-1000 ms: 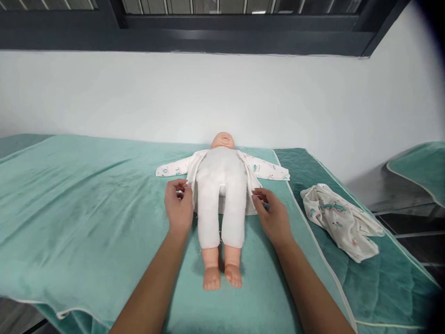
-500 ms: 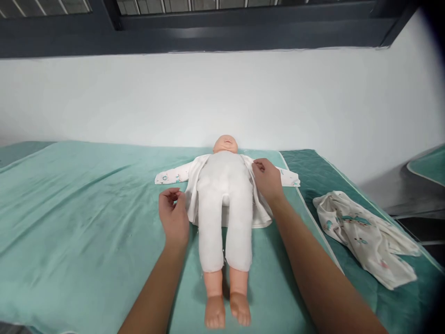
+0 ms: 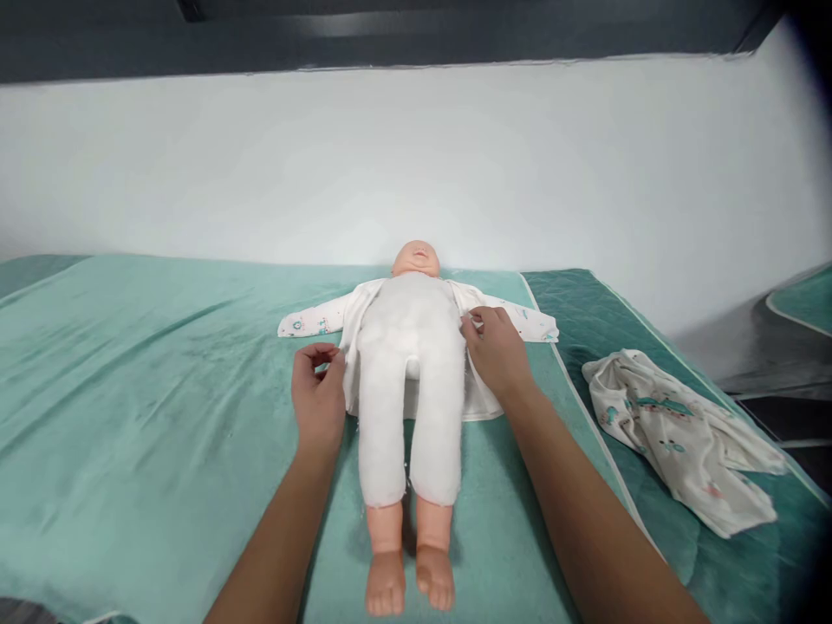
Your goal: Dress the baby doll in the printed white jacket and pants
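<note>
A baby doll (image 3: 411,325) with a white cloth body lies on its back, head toward the wall and bare feet toward me. Its arms are spread inside the printed sleeves of a white baby shirt (image 3: 483,399), whose front hangs open at both sides of the torso. My left hand (image 3: 318,390) is closed, thumb and fingers pinched at the shirt's left edge. On the other side, my right hand (image 3: 497,351) pinches the right front panel beside the doll's chest. The fabric between the fingertips is mostly hidden.
Light green bedding (image 3: 162,390) lies under the doll, with a darker green quilted cover (image 3: 565,303) at the right. A crumpled white printed baby garment (image 3: 679,433) rests on that cover. Behind stands a white wall (image 3: 416,156) below a dark frame (image 3: 416,35).
My right hand has shifted slightly left and down, closer to the doll's torso, along the shirt's edge. My left hand stays at the other edge. The camera view has tilted down slightly.
</note>
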Demonstrator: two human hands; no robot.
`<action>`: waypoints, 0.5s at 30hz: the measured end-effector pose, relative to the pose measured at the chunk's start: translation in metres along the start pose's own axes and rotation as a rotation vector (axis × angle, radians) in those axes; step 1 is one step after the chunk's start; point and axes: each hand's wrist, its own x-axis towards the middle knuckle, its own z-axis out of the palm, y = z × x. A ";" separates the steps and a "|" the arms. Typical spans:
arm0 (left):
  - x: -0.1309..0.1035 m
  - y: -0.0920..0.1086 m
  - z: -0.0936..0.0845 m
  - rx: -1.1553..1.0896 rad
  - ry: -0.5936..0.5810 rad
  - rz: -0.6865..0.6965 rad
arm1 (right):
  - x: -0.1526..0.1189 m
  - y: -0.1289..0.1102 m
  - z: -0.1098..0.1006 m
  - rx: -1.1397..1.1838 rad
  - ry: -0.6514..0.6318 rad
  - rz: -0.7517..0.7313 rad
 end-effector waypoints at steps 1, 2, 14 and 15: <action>-0.001 0.001 0.000 0.040 -0.028 -0.009 | -0.001 0.001 0.001 0.025 -0.029 0.037; -0.002 0.002 -0.001 0.068 -0.059 -0.030 | -0.002 0.002 0.003 0.080 -0.061 0.081; -0.004 0.007 0.000 0.096 -0.284 -0.043 | 0.002 0.005 0.005 0.338 -0.151 0.146; -0.005 0.006 0.000 0.094 -0.282 -0.037 | 0.002 0.005 0.005 0.273 -0.105 0.089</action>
